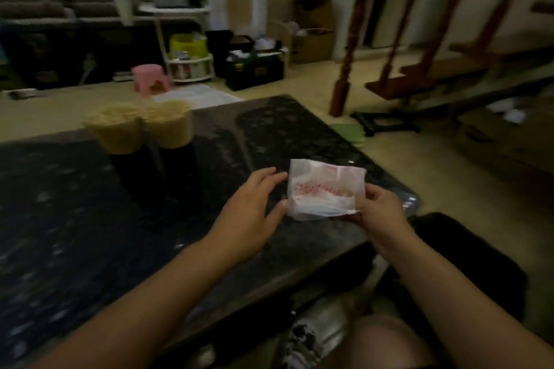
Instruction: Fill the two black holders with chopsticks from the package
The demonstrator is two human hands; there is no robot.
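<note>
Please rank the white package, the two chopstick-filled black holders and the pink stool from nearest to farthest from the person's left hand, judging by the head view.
1. White package: at the left hand's fingertips, just to its right.
2. Right black holder: on the dark table, beyond the hand.
3. Left black holder: beside it, slightly farther left.
4. Pink stool: on the floor past the table.

Two chopstick-filled black holders (pixel 156 159), folded package (pixel 325 189)

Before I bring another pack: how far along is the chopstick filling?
Nearly done. Both black holders stand crammed with chopsticks on the dark table. The package looks flat and empty; the right hand pinches it and the left hand touches its edge. Only discarding it seems left.
</note>
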